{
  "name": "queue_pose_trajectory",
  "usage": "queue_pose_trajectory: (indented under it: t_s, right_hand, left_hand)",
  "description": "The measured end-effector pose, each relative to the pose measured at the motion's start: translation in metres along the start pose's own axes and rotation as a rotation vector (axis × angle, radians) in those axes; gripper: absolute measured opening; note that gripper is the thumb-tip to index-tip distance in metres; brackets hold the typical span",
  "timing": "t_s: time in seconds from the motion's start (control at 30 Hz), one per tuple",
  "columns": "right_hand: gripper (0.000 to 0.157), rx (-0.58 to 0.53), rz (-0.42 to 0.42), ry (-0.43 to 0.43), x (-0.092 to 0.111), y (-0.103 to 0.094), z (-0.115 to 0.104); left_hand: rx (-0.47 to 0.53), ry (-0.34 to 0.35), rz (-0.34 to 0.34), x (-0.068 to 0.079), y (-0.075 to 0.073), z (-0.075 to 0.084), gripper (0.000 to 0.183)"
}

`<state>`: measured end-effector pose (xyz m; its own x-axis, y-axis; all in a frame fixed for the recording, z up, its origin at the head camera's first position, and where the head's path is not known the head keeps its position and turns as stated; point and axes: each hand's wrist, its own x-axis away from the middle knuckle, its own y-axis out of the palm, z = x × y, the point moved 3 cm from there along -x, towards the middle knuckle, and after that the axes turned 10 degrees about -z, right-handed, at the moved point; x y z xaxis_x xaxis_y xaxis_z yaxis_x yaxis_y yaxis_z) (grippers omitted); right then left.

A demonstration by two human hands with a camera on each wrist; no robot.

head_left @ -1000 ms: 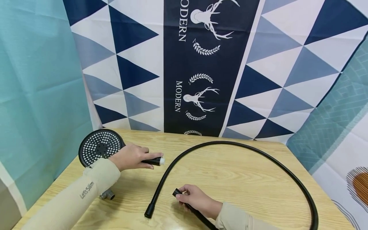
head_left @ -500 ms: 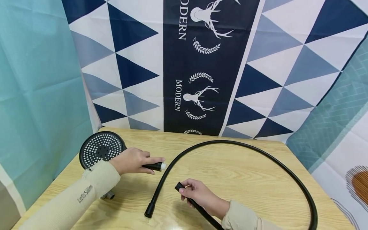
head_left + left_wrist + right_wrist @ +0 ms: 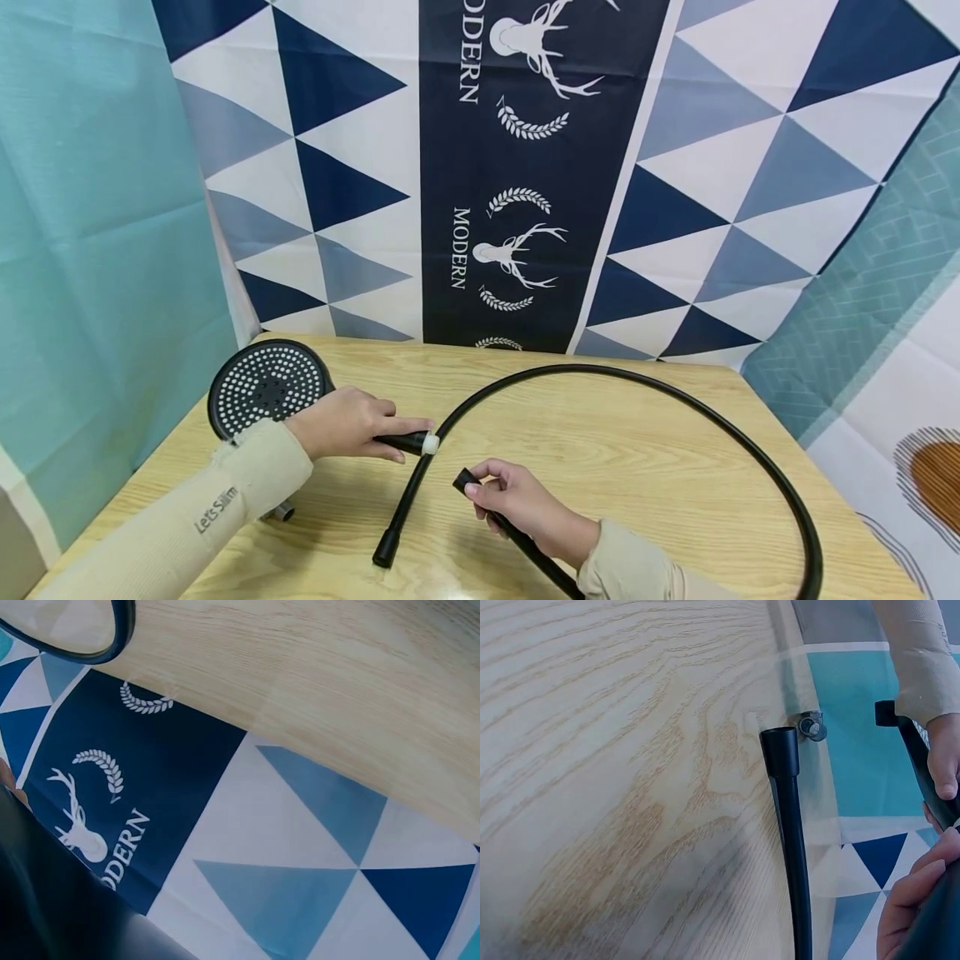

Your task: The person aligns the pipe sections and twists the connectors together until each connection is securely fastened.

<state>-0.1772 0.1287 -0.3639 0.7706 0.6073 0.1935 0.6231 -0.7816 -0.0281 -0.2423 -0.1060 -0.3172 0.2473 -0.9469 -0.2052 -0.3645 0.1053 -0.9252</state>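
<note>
We have the hands apart: left hand (image 3: 339,423) clamped on the shower head's (image 3: 267,385) handle at table (image 3: 585,467) left, right hand (image 3: 525,507) pinching one hose (image 3: 654,379) end, clear of the white tip (image 3: 431,443). Hose's loose end fitting (image 3: 780,752) is on the table, hollow mouth showing; we can't see what's inside.

One shower head (image 3: 262,379), one hose (image 3: 577,368), two hose ends (image 3: 386,550) (image 3: 463,481), two hands (image 3: 347,423) (image 3: 521,502), one metal fitting (image 3: 812,726), one worktop (image 3: 645,492), two deer prints (image 3: 507,37) (image 3: 487,252)
</note>
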Motion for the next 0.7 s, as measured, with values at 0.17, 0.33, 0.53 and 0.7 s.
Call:
queue_pose_trajectory:
  t_s: [0.17,0.33,0.53,0.7]
  right_hand:
    - [0.025,-0.007,0.024,0.006,0.0,0.001,-0.001]
    - [0.025,-0.021,0.031,-0.019,0.002,0.001,-0.001]
    - [0.03,-0.06,0.047,-0.048,0.005,0.002,-0.006]
    - [0.031,-0.064,0.05,-0.067,0.005,0.004,-0.007]
  left_hand:
    - [-0.022,0.025,0.012,-0.004,-0.003,0.005,0.049]
    - [-0.022,0.049,0.049,-0.007,-0.004,0.008,0.045]
    - [-0.02,0.059,0.033,-0.01,-0.007,0.011,0.04]
    - [-0.031,0.062,0.026,-0.011,-0.009,0.013,0.048]
